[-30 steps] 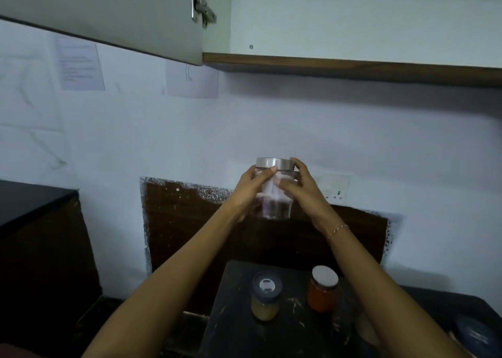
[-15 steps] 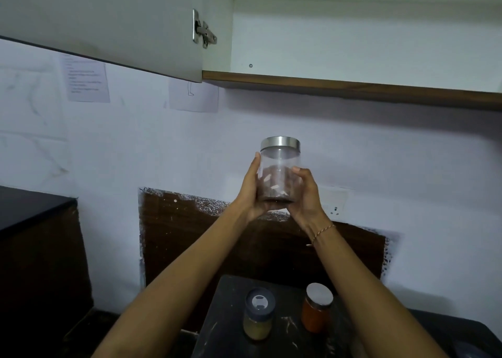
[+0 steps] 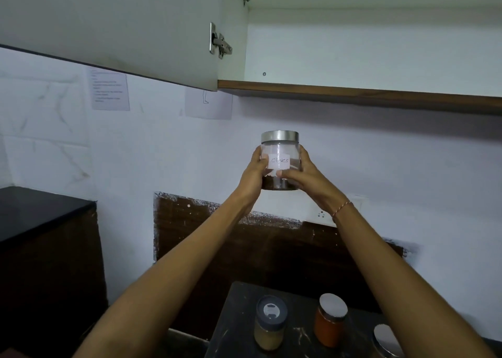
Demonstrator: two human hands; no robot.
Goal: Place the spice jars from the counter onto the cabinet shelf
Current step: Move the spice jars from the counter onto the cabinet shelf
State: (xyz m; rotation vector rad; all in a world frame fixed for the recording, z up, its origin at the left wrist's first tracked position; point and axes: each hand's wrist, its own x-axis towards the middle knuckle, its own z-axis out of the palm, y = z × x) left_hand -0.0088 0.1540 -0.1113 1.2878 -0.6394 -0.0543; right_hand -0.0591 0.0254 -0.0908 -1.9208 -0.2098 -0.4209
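Note:
A clear cloves jar (image 3: pixel 280 151) with a silver lid and a white handwritten label is held upright in the air, below the cabinet shelf (image 3: pixel 353 95). My left hand (image 3: pixel 254 174) grips its left side and my right hand (image 3: pixel 304 177) grips its right side, thumb across the front. A dark layer of spice lies at the jar's bottom. On the dark counter (image 3: pixel 236 327) below stand a yellow spice jar (image 3: pixel 270 323) with a grey lid, an orange spice jar (image 3: pixel 330 319) with a silver lid, and part of a third jar (image 3: pixel 385 340).
The open cabinet door (image 3: pixel 114 29) hangs to the left, its hinge (image 3: pixel 220 42) by the shelf opening. Inside, the white cabinet back shows nothing standing on the shelf. Paper notes (image 3: pixel 110 90) are stuck to the wall. A black counter (image 3: pixel 35 211) lies at the left. A wall socket (image 3: pixel 322 215) sits behind my right wrist.
Both hands have raised the jar higher toward the shelf and turned it, so its label now faces me. My view has tilted upward, showing more of the cabinet interior.

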